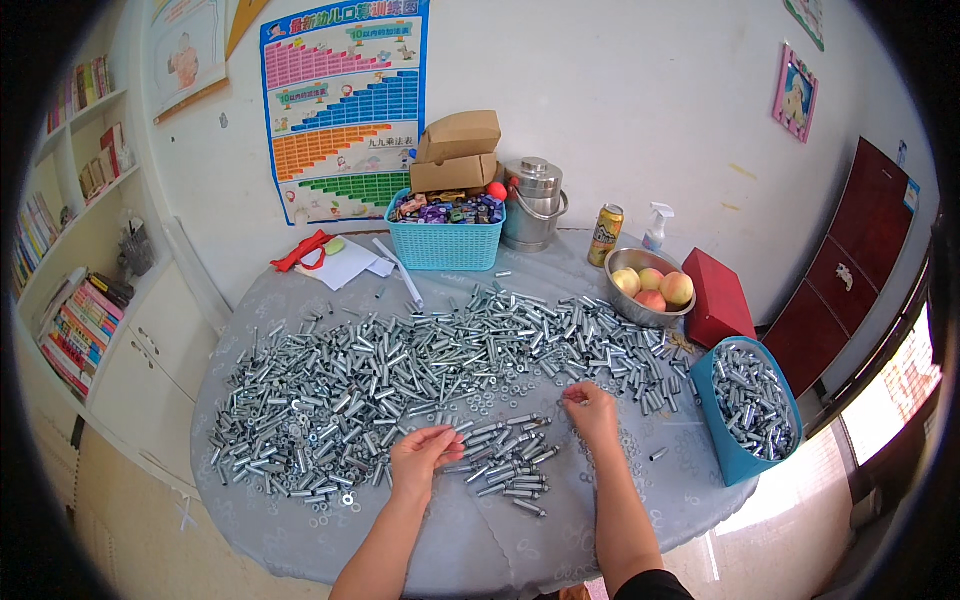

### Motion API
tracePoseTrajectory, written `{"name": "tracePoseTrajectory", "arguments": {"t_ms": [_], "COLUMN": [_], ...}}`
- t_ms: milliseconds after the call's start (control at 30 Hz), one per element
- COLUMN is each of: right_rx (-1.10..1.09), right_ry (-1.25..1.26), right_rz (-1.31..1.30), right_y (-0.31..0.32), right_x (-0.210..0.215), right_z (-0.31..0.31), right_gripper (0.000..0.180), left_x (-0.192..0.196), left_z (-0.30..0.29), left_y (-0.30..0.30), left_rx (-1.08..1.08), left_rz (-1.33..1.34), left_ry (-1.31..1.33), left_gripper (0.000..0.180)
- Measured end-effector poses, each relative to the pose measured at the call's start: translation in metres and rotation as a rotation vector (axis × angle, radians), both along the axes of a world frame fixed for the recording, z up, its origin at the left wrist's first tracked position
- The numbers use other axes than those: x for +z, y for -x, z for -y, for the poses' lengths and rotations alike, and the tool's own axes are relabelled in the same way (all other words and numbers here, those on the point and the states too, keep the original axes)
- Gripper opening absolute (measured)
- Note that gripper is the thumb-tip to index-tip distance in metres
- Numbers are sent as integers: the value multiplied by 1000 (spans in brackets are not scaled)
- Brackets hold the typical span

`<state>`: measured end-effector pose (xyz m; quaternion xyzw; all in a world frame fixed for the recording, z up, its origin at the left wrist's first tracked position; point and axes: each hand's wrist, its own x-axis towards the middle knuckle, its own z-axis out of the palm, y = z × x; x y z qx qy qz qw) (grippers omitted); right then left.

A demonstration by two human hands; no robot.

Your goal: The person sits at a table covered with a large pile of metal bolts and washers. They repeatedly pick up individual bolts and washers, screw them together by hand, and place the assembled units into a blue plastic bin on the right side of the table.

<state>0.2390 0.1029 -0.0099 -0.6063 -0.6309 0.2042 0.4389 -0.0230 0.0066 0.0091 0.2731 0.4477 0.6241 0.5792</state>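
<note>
Here, the left hand (420, 455) rests with fingers loosely apart on silver metal sleeves (400, 370) spread across the grey counter (480, 540). The right hand (592, 410) pinches one small piece; a blue bag (722, 440) of sleeves stands right.

My left hand (422, 455) low centre of frame, fingers curled on small pile of metal sleeves (505, 462). My right hand (592, 408) just right of it, fingertips pinching small part, too tiny to tell. Big spread of silver bolts (400, 370) across grey round table (300, 520). Blue bag (745, 410) of same parts at right edge. Teal basket (446, 240), bowl of peaches (650, 288) upper centre.
</note>
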Motion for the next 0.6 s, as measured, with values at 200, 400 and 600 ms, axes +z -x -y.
{"name": "tracePoseTrajectory", "arguments": {"t_ms": [200,400,600], "right_rx": [21,181,263], "right_ry": [16,241,298], "right_rz": [-94,-87,-101], "right_y": [2,15,13], "right_x": [-3,2,1], "right_z": [-1,3,3], "right_gripper": [16,15,17], "left_x": [1,1,-2], "left_z": [0,0,-2], "left_y": [-1,-1,-3], "left_rx": [2,9,-5], "left_rz": [-10,-26,-25], "left_ry": [14,22,23], "left_gripper": [16,15,15]}}
